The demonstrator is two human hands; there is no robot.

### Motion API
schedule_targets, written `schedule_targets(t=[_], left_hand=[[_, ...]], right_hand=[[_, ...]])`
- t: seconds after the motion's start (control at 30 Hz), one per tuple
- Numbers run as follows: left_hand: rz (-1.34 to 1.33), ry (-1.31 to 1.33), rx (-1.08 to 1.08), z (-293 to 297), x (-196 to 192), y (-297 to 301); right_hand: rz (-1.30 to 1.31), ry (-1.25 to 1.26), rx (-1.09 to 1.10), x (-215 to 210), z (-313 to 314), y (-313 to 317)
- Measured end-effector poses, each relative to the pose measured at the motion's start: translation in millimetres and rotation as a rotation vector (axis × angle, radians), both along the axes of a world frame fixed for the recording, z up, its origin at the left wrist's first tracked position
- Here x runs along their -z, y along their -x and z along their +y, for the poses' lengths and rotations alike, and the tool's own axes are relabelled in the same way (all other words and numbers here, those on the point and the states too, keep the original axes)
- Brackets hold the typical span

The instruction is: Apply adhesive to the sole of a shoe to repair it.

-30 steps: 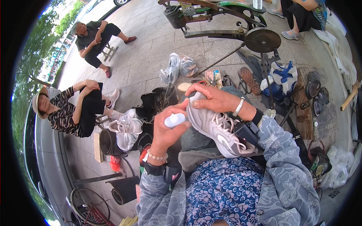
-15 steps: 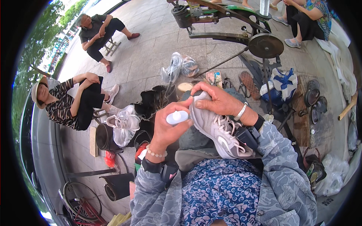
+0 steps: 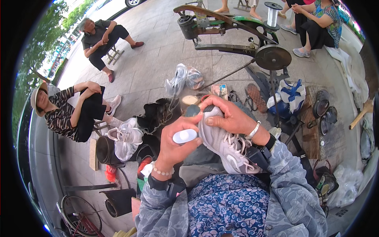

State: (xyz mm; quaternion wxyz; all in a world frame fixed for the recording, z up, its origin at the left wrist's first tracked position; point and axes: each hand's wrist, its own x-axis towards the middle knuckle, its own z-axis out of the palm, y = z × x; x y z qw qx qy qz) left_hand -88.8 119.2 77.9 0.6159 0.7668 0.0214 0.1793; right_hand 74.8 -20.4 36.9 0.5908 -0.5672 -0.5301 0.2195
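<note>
pale sneaker [image 3: 222,143] between hands | right hand [image 3: 233,117]: fingers clamped on toe | left hand [image 3: 172,148]: fingers wrapped round white bottle [image 3: 184,136], index at toe edge | likely light, soft mesh upper, stiffer sole; best hold: toe, sole edges

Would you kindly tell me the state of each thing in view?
White bottle: held, nozzle end facing the camera
Left hand: closed around the bottle
Grey-pink running shoe: laced, held
Right hand: gripping the shoe's toe
Shoe-stitching machine: standing, no hand on it
Thread spool: upright, wound with thread
</note>
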Motion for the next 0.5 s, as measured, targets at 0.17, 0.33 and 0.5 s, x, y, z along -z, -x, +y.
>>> schedule_targets(t=[0.17,0.33,0.5], left_hand=[[-0.035,-0.043,0.017,-6.6,-6.3,-2.2],[-0.060,-0.073,0.026,-6.6,-7.1,-1.5],[-0.059,-0.005,0.037,-5.2,-5.2,1.9]], right_hand=[[0.028,0.040,-0.011,-9.5,-11.7,0.8],[0.006,-0.050,0.038,-7.3,-11.0,6.5],[0.044,-0.008,0.029,-7.2,-11.6,10.6]])
